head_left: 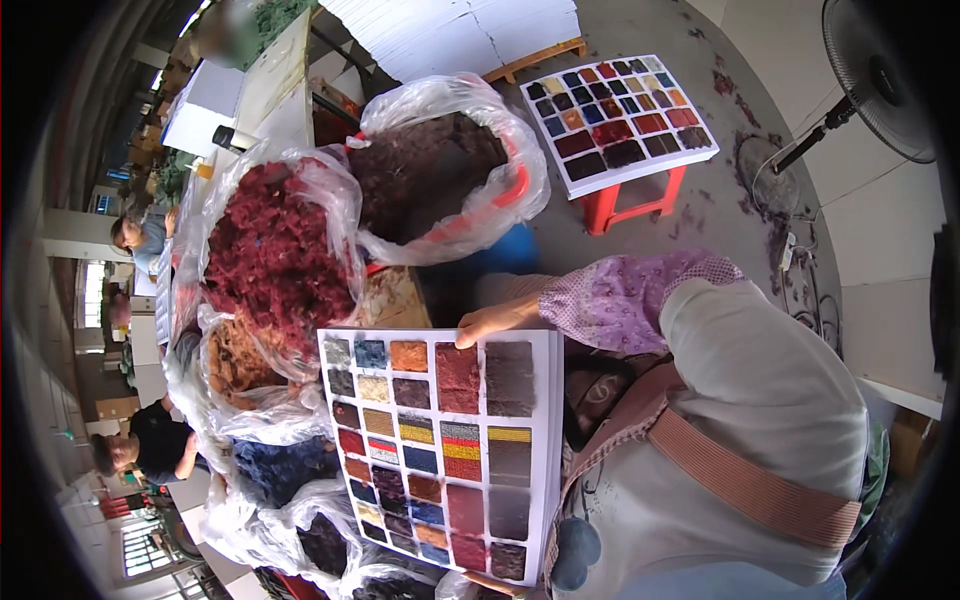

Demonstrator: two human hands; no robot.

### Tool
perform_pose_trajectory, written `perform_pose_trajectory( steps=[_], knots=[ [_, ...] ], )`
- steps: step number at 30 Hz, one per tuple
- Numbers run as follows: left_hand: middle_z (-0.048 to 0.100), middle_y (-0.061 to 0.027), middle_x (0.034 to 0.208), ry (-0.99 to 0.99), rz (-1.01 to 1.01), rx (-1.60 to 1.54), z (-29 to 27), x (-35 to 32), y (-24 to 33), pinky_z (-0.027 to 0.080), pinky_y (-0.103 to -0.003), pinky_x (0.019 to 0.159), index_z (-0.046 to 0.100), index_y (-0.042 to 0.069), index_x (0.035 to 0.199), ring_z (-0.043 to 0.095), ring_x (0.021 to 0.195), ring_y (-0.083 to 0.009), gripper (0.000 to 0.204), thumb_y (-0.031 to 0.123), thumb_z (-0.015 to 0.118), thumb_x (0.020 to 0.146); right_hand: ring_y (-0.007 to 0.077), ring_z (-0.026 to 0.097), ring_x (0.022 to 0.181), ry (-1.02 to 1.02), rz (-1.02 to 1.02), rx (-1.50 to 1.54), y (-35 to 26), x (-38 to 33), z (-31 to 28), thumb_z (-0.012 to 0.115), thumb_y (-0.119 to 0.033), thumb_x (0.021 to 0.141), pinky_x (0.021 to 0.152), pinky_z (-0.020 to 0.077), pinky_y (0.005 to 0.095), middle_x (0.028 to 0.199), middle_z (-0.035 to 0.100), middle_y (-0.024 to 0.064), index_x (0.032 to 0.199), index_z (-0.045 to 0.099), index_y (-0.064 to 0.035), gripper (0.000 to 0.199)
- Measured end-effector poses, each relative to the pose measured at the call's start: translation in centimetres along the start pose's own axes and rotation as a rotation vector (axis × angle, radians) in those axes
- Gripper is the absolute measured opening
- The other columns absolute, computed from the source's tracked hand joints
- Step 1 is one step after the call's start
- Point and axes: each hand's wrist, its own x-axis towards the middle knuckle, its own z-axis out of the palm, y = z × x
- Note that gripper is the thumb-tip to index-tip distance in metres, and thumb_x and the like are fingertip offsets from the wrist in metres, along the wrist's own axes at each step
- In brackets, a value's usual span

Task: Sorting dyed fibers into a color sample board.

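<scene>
A white board with rows of coloured plush-like swatches (412,455) is held up in front of my body. My right hand (487,322) grips its edge at the top of the picture, fingers closed around the rim. My left hand (495,586) shows only partly at the opposite edge, at the bottom of the picture, with fingers against the board. Beside the board are clear plastic bags of loose fibre: dark red fibre (280,255), brown fibre (425,175), orange-brown fibre (245,358) and dark blue fibre (285,468).
A second swatch board (590,178) rests on a red plastic stool (630,205). Nearby stands a black fan (880,85), with cables (800,240) along the grey floor. Two people, one in a black shirt (162,440), are beyond the bags. White sheets (450,35) lie on a wooden pallet.
</scene>
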Motion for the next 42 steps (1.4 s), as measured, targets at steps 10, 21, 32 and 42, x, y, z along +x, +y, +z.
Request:
perform_pose_trajectory(
  steps=[10, 21, 32, 42],
  knots=[
    [0.052, -0.0096, 0.11, -0.03, 0.004, 0.042, 13.2, 6.9, -1.7, 0.043, -0.037, 0.084, 0.043, 0.008, 0.118, 0.053, 0.097, -0.0224, 0.048, 0.043, 0.041, 0.086, 0.0151, 0.046, 0.098, 0.418, -0.252, 0.263, -6.2, -19.8, -6.6, 0.058, -0.034, 0.076, 0.086, 0.0352, 0.0309, 0.105, 0.049, 0.0076, 0.113, 0.045, -0.0024, 0.05],
    [0.053, -0.0072, 0.109, -0.135, -0.012, -0.024, 23.3, 23.9, -7.7, 0.043, -0.031, 0.082, 0.045, 0.009, 0.117, 0.053, 0.094, -0.018, 0.043, 0.038, 0.043, 0.086, 0.0219, 0.055, 0.089, 1.308, -0.644, 0.674, 3.3, -46.2, -17.4, 0.048, -0.038, 0.082, 0.08, 0.0441, 0.036, 0.1, 0.057, 0.0089, 0.112, 0.05, -0.0057, 0.044],
    [0.054, -0.0098, 0.107, -0.558, -0.4, -0.114, 33.4, 38.1, -14.8, 0.04, -0.034, 0.084, 0.048, 0.007, 0.114, 0.051, 0.095, -0.0223, 0.049, 0.045, 0.045, 0.083, 0.0277, 0.054, 0.092, 1.269, -0.358, 0.453, 8.7, -56.3, -30.0, 0.047, -0.053, 0.077, 0.082, 0.0442, 0.0399, 0.104, 0.054, 0.0168, 0.112, 0.047, 0.0012, 0.065],
    [0.038, -0.0075, 0.126, -0.441, -0.236, -0.047, 27.6, 52.3, -28.7, 0.025, -0.028, 0.096, 0.03, 0.003, 0.128, 0.034, 0.116, -0.0171, 0.062, 0.042, 0.046, 0.083, 0.0191, 0.053, 0.094, 1.125, -0.46, 0.397, 14.9, -53.4, -39.6, 0.044, -0.042, 0.084, 0.083, 0.0429, 0.0321, 0.108, 0.054, 0.0063, 0.117, 0.046, -0.0066, 0.049]
  ],
)
